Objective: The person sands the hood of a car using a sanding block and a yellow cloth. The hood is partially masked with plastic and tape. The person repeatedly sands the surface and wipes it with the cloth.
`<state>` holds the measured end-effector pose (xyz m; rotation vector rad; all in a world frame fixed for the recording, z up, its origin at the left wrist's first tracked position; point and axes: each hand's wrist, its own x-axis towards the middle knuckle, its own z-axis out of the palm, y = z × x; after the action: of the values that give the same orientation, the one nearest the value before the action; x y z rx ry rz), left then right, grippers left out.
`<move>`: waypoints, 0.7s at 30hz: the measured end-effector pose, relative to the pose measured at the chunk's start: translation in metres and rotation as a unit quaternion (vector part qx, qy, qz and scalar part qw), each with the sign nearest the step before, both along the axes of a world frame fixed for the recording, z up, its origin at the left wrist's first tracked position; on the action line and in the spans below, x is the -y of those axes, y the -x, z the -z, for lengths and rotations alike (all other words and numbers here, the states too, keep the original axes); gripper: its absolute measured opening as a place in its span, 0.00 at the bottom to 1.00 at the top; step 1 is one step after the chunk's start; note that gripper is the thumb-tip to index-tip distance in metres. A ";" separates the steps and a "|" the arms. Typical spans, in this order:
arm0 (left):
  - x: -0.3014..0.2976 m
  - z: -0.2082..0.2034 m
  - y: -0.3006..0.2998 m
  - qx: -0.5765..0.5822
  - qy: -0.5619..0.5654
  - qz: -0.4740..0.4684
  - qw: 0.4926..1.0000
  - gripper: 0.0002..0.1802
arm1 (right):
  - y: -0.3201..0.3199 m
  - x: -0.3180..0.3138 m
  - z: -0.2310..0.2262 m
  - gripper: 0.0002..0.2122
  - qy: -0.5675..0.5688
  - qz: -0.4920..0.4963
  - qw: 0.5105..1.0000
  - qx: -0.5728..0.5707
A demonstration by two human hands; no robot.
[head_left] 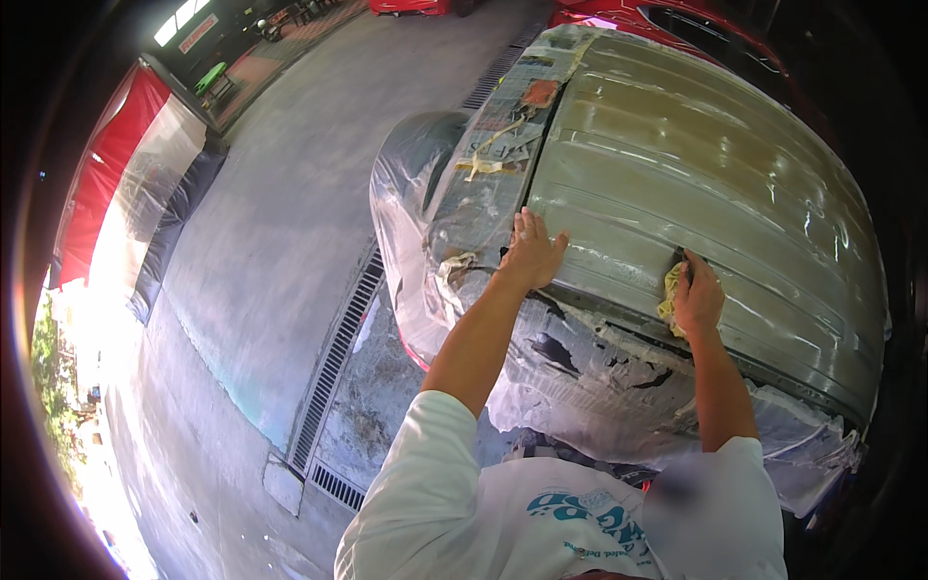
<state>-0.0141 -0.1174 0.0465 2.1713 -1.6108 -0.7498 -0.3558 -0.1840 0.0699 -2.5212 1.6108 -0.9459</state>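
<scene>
A wide, ridged vehicle roof [619,208] with a glossy, wet-looking grey-olive surface spreads out in front of me. My left hand [534,256] rests at its near left corner, fingers stretched out and pressed flat, holding nothing. Farther right, my right hand [700,300] is closed on a crumpled yellow cloth [668,302] against the roof close to its near edge. Something small and dark shows by those fingertips; its kind is unclear. Newspaper masking [507,145] lines the roof's left side, and torn clear plastic sheeting [590,362] hangs over the near edge.
Plastic film [411,164] wraps the vehicle's left side. A slotted floor drain [333,362] runs through the concrete floor [280,213]. Red cars [667,24] stand beyond the roof. At the far left hangs a red, clear and black curtain [145,184], with a green bench [211,79] behind it.
</scene>
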 end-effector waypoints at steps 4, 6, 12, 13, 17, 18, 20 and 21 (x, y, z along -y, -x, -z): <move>-0.029 0.007 0.005 0.034 -0.002 0.017 0.999 0.50 | -0.005 -0.005 -0.002 0.15 0.000 -0.001 1.000 0.001; -0.043 -0.001 0.011 0.009 -0.008 0.002 1.000 0.50 | -0.006 -0.008 -0.003 0.15 0.000 -0.003 1.000 -0.006; -0.056 0.023 0.010 0.095 -0.008 0.017 0.995 0.44 | -0.008 -0.013 -0.002 0.16 -0.002 -0.004 1.000 0.000; -0.053 0.021 0.016 0.158 -0.014 0.064 0.985 0.41 | 0.000 -0.011 -0.003 0.16 -0.008 0.007 1.000 0.001; -0.080 0.034 0.009 0.122 0.088 0.178 0.972 0.28 | -0.006 -0.015 -0.018 0.14 -0.076 0.017 0.991 0.108; -0.080 0.038 0.012 0.064 0.101 0.174 0.978 0.31 | 0.000 -0.007 -0.010 0.16 -0.062 0.020 0.993 0.103; -0.090 0.051 0.006 0.122 0.159 0.192 0.961 0.32 | -0.011 -0.007 -0.007 0.18 -0.020 0.015 0.990 0.140; -0.085 0.030 0.035 0.036 0.099 0.092 0.990 0.34 | -0.005 -0.015 -0.014 0.18 -0.071 0.029 0.988 0.134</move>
<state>-0.0493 -0.0325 0.0163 1.9505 -1.8557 -0.5409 -0.3511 -0.1693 0.0844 -2.1602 1.6123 -1.0783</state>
